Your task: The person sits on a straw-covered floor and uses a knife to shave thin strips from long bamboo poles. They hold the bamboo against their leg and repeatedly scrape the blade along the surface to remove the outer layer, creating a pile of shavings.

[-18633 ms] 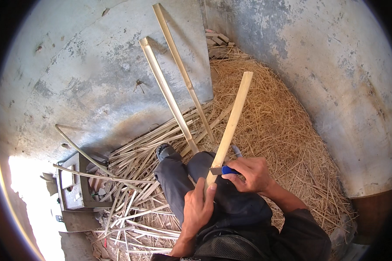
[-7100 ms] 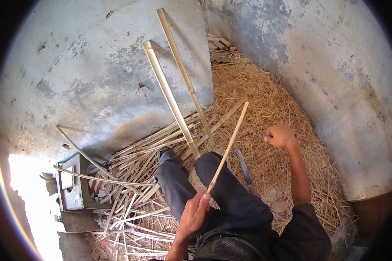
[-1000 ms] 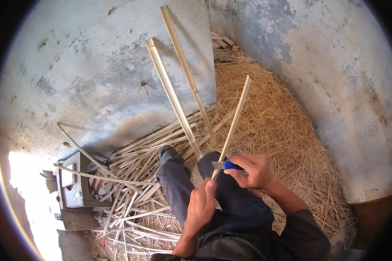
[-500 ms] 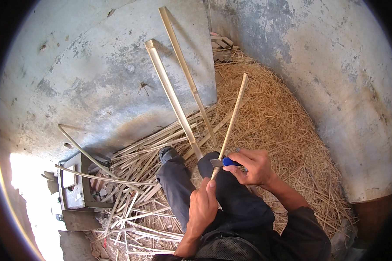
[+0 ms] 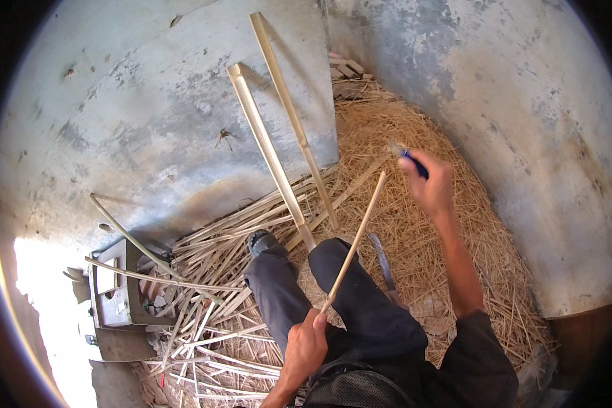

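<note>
My left hand (image 5: 305, 345) is closed round the lower end of a slim pale bamboo strip (image 5: 354, 245). The strip slants up and away over my right thigh, its far end free. Out beyond that end and to the right, my right hand (image 5: 431, 182) grips a blue-handled blade (image 5: 417, 164), apart from the strip. Its short metal tip points up and left and is somewhat blurred. A long knife (image 5: 381, 258) lies on the shavings beside my right knee, its lower end partly hidden by my leg.
Two longer bamboo strips (image 5: 272, 153) (image 5: 294, 122) lean near the grey wall (image 5: 143, 115). Curly shavings (image 5: 449, 265) cover the floor at right. Split strips (image 5: 217, 224) are heaped at left beside a grey box (image 5: 121, 299). A few bricks (image 5: 347, 68) sit in the far corner.
My right hand has swung up and away with the blue-handled blade, off the strip. My left hand has drawn the strip down toward me. The long knife has come into view.
</note>
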Demonstrator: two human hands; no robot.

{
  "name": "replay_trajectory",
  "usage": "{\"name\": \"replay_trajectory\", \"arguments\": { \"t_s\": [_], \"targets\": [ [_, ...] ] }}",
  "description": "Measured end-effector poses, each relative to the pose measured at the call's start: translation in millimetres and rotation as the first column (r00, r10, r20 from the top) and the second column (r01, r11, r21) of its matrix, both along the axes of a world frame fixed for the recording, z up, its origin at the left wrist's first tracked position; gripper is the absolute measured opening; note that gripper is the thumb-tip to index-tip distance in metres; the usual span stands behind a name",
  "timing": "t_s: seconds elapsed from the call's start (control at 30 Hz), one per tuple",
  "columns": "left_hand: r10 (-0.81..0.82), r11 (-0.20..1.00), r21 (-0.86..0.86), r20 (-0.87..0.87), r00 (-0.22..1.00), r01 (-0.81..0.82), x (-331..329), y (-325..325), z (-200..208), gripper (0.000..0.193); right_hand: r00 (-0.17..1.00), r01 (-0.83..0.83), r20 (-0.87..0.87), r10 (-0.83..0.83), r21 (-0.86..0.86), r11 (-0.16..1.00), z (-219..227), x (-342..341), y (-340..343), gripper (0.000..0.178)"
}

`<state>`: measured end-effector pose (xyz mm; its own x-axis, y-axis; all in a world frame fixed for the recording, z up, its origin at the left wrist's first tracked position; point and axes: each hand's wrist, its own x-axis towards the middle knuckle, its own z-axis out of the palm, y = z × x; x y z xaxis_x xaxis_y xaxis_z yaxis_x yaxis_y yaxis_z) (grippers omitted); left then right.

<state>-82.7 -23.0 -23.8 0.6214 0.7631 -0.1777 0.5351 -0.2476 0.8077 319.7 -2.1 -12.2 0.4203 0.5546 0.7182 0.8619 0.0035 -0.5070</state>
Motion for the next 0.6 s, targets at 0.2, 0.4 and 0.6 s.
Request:
{"name": "replay_trajectory", "arguments": {
  "t_s": [0.2,0.4,0.6],
  "targets": [
    [0.025,0.999,-0.038,0.026,0.999,-0.024,-11,3,1,0.037,0.981,0.102,-0.038,-0.19,-0.734,0.671,-15,56,-20,0.043],
    [0.039,0.999,-0.008,0.137,0.99,-0.038,8,23,4,0.04,0.956,0.227,0.137,-0.26,-0.907,0.355,-10,34,-36,0.044],
    [0.02,0.999,0.026,0.171,0.985,-0.025,33,30,13,0.037,0.971,-0.083,-0.237,0.011,-0.297,0.951,24,-51,-46,0.043]
  ]
}}
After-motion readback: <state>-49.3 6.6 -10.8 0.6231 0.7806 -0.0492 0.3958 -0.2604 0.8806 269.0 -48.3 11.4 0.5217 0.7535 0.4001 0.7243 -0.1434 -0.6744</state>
